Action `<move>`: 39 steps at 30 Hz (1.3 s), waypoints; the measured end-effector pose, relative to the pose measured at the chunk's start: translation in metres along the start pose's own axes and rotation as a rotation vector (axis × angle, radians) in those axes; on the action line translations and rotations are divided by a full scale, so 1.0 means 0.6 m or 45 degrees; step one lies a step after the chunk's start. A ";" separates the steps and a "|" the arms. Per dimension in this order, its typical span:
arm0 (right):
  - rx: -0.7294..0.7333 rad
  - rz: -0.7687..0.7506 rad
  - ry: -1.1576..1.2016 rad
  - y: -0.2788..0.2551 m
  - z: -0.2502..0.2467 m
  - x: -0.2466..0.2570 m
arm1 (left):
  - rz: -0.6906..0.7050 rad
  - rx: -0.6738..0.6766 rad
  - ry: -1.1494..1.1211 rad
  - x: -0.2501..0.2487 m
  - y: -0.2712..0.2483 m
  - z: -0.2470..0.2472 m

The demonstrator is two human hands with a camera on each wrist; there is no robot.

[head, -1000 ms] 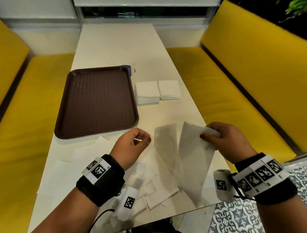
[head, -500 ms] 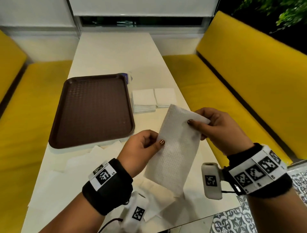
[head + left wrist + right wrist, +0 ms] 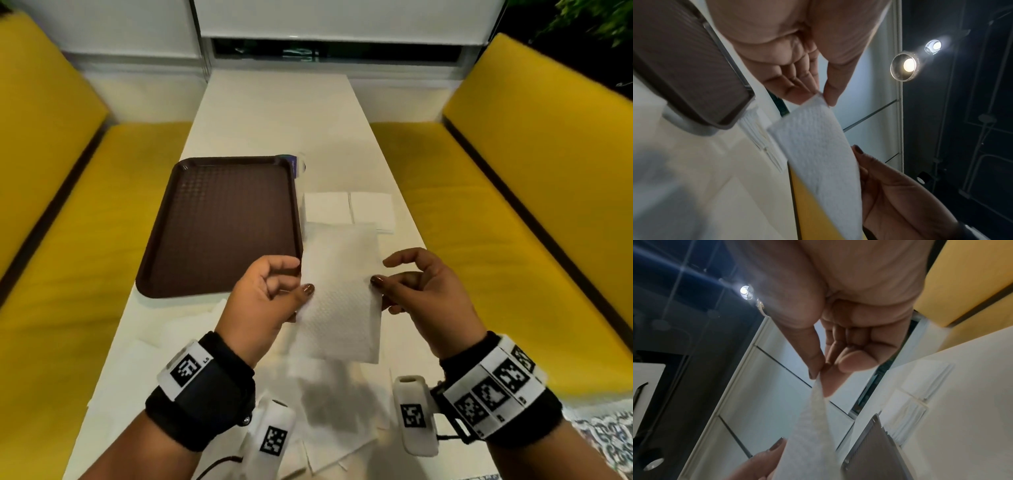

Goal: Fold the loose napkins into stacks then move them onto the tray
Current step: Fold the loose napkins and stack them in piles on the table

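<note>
A white napkin (image 3: 340,291), folded to a narrow rectangle, hangs in the air above the table's near end. My left hand (image 3: 298,283) pinches its left edge between thumb and fingers, and my right hand (image 3: 384,277) pinches its right edge. In the left wrist view my left hand's thumb and fingers close on the napkin (image 3: 818,146) at one corner. The right wrist view has the napkin (image 3: 812,434) running down from the thumb and forefinger. The brown tray (image 3: 222,222) lies bare at the left. Two folded stacks (image 3: 327,207) (image 3: 371,209) sit side by side right of the tray.
Several loose unfolded napkins (image 3: 164,346) lie spread over the near end of the white table (image 3: 281,113), some under my wrists. Yellow bench seats (image 3: 496,222) run along both long sides. A small object (image 3: 298,166) lies at the tray's far right corner.
The napkin went from hanging open in two flaps to one folded strip. Both hands lifted it and now hold it level by its side edges; my right hand slid down from its top corner.
</note>
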State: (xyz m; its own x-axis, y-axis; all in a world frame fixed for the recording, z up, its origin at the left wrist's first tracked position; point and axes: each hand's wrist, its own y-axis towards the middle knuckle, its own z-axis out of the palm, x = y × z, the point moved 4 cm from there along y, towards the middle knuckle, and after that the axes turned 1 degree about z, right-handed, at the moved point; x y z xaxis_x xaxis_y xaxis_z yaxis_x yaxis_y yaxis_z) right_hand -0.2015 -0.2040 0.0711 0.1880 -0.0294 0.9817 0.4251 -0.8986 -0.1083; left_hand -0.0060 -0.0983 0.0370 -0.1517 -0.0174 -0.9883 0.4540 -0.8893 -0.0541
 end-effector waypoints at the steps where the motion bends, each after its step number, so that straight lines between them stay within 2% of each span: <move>1: 0.002 -0.027 0.016 0.001 0.003 0.003 | 0.019 -0.028 0.000 -0.002 0.000 -0.005; 8: 0.163 -0.162 0.017 0.009 0.031 0.017 | 0.217 -0.051 0.023 -0.026 -0.004 -0.016; 18: 0.126 -0.260 -0.146 0.023 0.046 0.027 | 0.317 -0.137 0.282 -0.042 -0.005 -0.044; 22: 0.156 -0.236 -0.202 0.030 0.048 0.031 | 0.398 -0.117 0.516 -0.059 -0.003 -0.048; 24: 0.220 -0.159 -0.084 0.033 0.052 0.031 | 0.327 -0.083 0.463 -0.061 0.002 -0.048; 27: 0.321 0.000 0.112 0.032 0.059 0.030 | 0.147 0.028 0.192 -0.056 0.008 -0.036; 31: 0.311 0.127 0.171 0.031 0.067 0.023 | -0.146 0.144 0.072 -0.028 0.005 -0.021; 35: 0.254 0.202 0.194 0.031 0.068 0.013 | -0.306 0.079 -0.065 -0.001 -0.002 -0.015; 39: 0.172 0.279 0.232 0.028 0.068 0.002 | -0.345 -0.036 -0.104 0.015 -0.003 -0.021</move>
State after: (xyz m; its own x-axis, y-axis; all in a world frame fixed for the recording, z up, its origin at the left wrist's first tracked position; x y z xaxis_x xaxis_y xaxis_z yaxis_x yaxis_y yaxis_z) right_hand -0.1577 -0.2011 0.0641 0.1318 -0.3049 0.9432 0.5083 -0.7961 -0.3284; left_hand 0.0032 -0.0911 0.0266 -0.3404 0.1813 -0.9226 0.4117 -0.8534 -0.3196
